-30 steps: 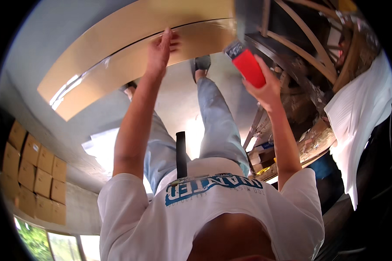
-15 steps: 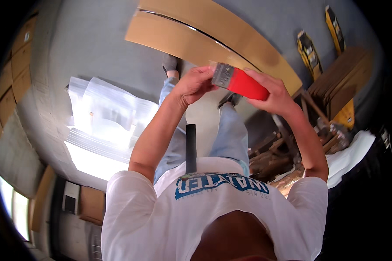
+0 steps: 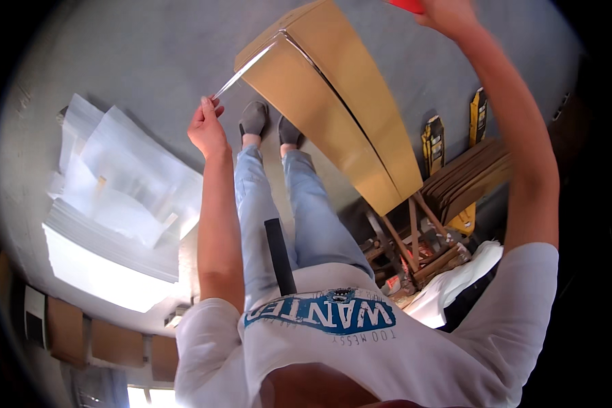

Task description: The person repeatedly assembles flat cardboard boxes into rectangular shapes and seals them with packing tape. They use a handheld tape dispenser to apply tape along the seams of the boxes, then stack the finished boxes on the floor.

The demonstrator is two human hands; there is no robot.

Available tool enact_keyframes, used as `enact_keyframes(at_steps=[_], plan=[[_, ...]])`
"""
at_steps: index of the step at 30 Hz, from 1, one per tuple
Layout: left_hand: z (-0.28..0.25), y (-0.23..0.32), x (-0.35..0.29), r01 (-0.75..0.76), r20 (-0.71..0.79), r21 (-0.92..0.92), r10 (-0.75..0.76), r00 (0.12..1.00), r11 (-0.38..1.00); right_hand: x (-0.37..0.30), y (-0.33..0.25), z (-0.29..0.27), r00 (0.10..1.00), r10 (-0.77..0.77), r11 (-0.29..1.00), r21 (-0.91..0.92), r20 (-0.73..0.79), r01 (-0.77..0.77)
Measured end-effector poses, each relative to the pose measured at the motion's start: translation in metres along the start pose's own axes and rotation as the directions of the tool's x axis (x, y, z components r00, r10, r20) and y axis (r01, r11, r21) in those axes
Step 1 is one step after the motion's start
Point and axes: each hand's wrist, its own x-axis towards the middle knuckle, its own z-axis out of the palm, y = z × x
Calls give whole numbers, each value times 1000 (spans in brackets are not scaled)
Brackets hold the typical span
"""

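Observation:
My left hand (image 3: 207, 129) is closed, pinching the end of a shiny clear tape strip (image 3: 241, 76). From my fingertips the strip runs up to the top corner of a long brown cardboard box (image 3: 347, 109), where the seam between its flaps begins. A dark gap shows along that seam. My right hand (image 3: 450, 15), held high at the upper edge of the view, grips a red tape dispenser (image 3: 408, 5). Most of the dispenser is cut off by the picture's edge.
Clear plastic sheets (image 3: 126, 177) lie on a stack at the left. Brown boards (image 3: 466, 177) rest beside yellow-and-black pallet truck forks (image 3: 433, 143) at the right. Wooden legs and clutter stand below the box's near end. Cardboard boxes (image 3: 115, 343) line the lower left.
My hands have spread apart: the left moved left and down with the tape end, the right up and right with the dispenser. More of the box has come into view.

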Motion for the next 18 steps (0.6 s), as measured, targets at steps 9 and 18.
enact_keyframes(at_steps=[9,18], plan=[[70,-84,74,321,84,67,-326,942,945,87,-74,125,995,93,996,-15,30,-92],[113,10,34,-569,308,692,531,789,445,91,-25,207,840,388,742,412,379,-528]])
